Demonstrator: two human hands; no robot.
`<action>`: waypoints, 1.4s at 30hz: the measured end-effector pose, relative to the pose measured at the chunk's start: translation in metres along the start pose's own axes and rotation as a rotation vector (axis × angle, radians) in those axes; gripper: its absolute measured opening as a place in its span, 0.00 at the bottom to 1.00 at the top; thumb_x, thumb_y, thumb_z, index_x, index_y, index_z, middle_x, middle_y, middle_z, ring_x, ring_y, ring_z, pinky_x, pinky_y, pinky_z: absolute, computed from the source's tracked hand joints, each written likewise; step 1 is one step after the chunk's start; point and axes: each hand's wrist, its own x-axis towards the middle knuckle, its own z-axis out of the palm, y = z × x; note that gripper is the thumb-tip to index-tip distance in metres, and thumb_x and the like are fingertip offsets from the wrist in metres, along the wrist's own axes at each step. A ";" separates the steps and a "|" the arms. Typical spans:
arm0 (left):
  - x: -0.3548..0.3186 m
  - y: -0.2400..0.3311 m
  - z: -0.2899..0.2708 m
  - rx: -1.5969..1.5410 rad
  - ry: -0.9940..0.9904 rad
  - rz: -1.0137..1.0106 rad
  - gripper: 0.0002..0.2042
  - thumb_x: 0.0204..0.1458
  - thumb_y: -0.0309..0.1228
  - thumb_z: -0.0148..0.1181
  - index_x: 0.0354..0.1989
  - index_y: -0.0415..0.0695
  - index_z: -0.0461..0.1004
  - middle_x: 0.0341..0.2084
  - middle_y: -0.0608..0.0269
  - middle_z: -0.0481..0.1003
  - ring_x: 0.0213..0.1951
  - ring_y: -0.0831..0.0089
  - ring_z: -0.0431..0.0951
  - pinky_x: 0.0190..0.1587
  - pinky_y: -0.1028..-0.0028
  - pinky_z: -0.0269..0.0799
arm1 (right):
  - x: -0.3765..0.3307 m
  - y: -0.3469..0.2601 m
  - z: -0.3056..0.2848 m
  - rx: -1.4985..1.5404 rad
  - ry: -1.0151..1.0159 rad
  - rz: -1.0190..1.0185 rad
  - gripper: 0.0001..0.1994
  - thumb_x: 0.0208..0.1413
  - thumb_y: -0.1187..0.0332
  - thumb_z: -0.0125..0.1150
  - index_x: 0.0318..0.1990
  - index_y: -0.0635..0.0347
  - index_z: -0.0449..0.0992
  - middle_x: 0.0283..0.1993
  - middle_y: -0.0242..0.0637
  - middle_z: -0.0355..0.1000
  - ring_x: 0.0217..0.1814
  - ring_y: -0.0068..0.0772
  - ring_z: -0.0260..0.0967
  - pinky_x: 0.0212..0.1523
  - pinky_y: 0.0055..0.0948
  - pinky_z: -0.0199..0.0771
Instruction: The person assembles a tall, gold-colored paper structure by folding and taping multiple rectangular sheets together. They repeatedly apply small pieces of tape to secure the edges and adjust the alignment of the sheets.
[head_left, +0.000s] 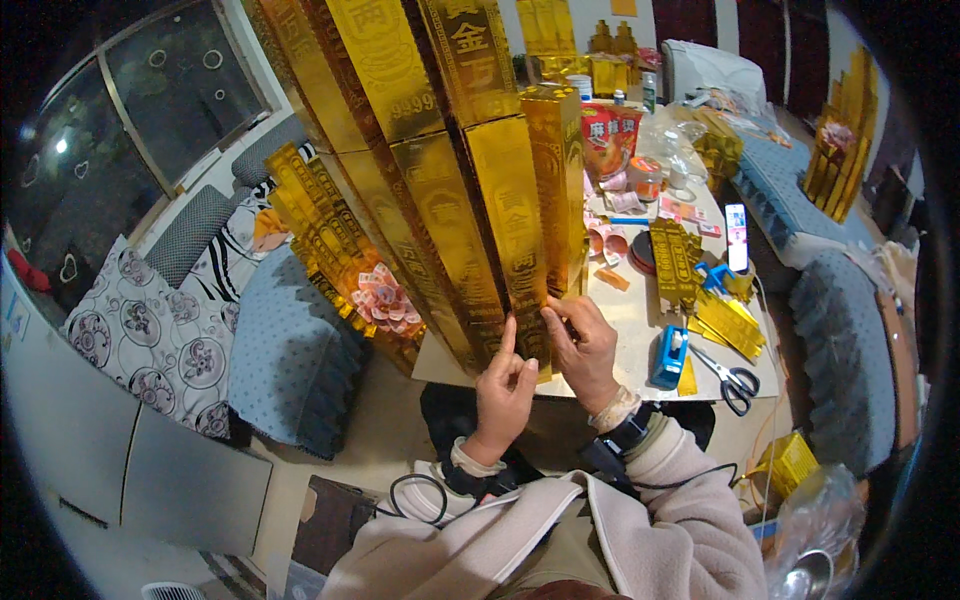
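Observation:
A tall tower of gold foil-paper boxes [430, 180] with embossed patterns rises in front of me on the table. My left hand [505, 392] touches its lower part with a stretched index finger; the thumb stands apart and the other fingers are curled. Beside it, my right hand [586, 350] has thumb and index finger drawn together at a lower box's edge; whatever lies between those fingertips is too small to make out. To the right of my hands are a blue tape dispenser [669, 357], scissors [737, 384] with dark handles and flat gold paper pieces [728, 322].
The white tabletop [630, 290] also carries a red noodle tub [610, 138], pink paper pieces and a lit phone [737, 238]. Another gold stack with a pink paper flower [385, 300] stands left. Blue-covered seats [290, 350] flank the table. A yellow basket [788, 463] sits lower right.

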 end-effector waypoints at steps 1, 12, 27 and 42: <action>0.000 -0.001 0.000 -0.007 -0.001 0.003 0.33 0.64 0.23 0.58 0.76 0.35 0.54 0.24 0.79 0.59 0.27 0.87 0.59 0.33 0.84 0.59 | 0.000 0.000 0.000 0.003 0.005 -0.010 0.07 0.60 0.75 0.69 0.45 0.65 0.82 0.34 0.42 0.74 0.29 0.35 0.72 0.30 0.28 0.70; 0.004 -0.006 -0.009 -0.017 0.023 0.024 0.31 0.62 0.21 0.58 0.74 0.35 0.60 0.22 0.79 0.58 0.26 0.87 0.58 0.32 0.83 0.60 | 0.001 0.000 0.004 -0.062 0.028 -0.065 0.08 0.56 0.74 0.71 0.44 0.60 0.84 0.33 0.41 0.77 0.31 0.42 0.77 0.30 0.34 0.76; -0.018 -0.030 0.015 0.117 -0.403 0.137 0.11 0.59 0.22 0.59 0.47 0.42 0.84 0.39 0.54 0.85 0.35 0.65 0.82 0.40 0.71 0.74 | -0.039 0.072 -0.200 -0.124 -0.232 0.843 0.11 0.69 0.64 0.60 0.48 0.61 0.83 0.35 0.28 0.77 0.31 0.15 0.68 0.32 0.18 0.68; -0.039 -0.062 0.044 -0.058 -0.824 -0.485 0.13 0.65 0.29 0.57 0.55 0.41 0.80 0.30 0.73 0.75 0.32 0.84 0.71 0.38 0.79 0.71 | -0.148 0.103 -0.173 0.223 -0.101 1.441 0.16 0.61 0.48 0.67 0.38 0.51 0.81 0.30 0.19 0.69 0.28 0.15 0.59 0.30 0.21 0.53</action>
